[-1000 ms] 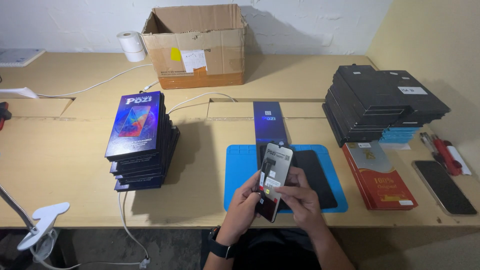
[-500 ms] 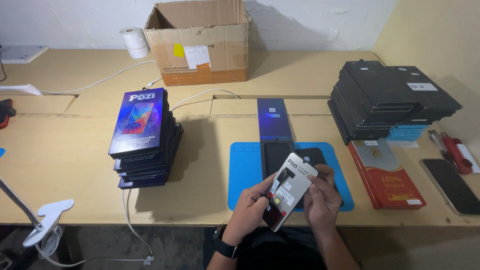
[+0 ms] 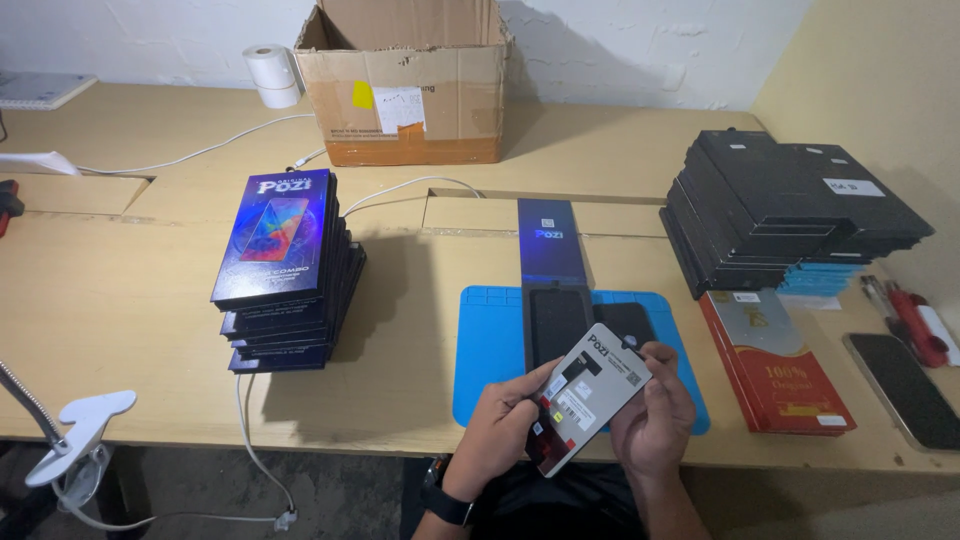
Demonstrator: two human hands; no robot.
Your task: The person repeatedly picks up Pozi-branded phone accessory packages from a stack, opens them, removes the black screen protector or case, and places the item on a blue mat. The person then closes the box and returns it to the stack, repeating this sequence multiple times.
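Both my hands hold a flat grey phone screen panel [image 3: 590, 395] with small stickers on its back, tilted over the near edge of the table. My left hand [image 3: 500, 430] grips its lower left side; my right hand [image 3: 655, 415] holds its right edge. Just beyond lies a blue work mat [image 3: 490, 345] carrying an open dark blue box [image 3: 552, 280] with a black tray.
A stack of dark blue flat boxes [image 3: 285, 265] stands to the left. Black trays [image 3: 790, 205] are piled at the right, with a red box [image 3: 775, 360], a phone [image 3: 905, 385] and red tools [image 3: 905, 320]. A cardboard box [image 3: 405, 85] and paper roll [image 3: 272, 75] sit at the back.
The panel has turned from upright to tilted right and come lower toward the table's near edge. My hands followed it; the view has shifted slightly.
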